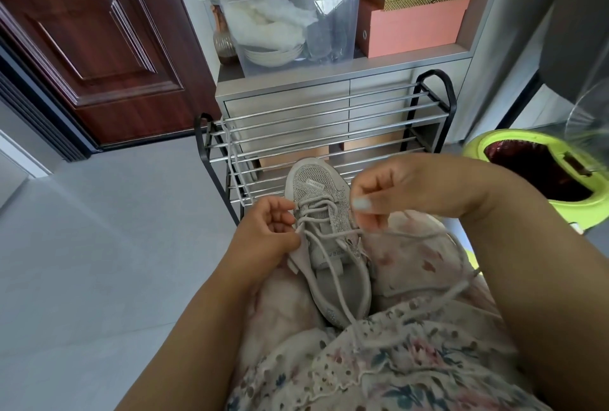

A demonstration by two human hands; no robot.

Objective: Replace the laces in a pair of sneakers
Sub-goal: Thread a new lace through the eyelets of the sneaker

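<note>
A grey mesh sneaker [316,189] lies on my lap with its toe pointing away from me. A grey lace [333,236] crosses its eyelets, and its loose ends trail over my floral dress to the right. My left hand [267,229] is at the sneaker's left side, its fingers curled and pinching the lace by the eyelets. My right hand [375,199] hovers above the right side of the sneaker and pinches a strand of the lace between thumb and fingers. Another pale lace [230,153] hangs over the left end of the shoe rack.
A metal shoe rack [329,133] stands just in front of my knees, before a grey cabinet with a clear storage box [296,31] and pink boxes. A green bin [540,176] is at the right. A brown door [99,48] and grey floor tiles are on the left.
</note>
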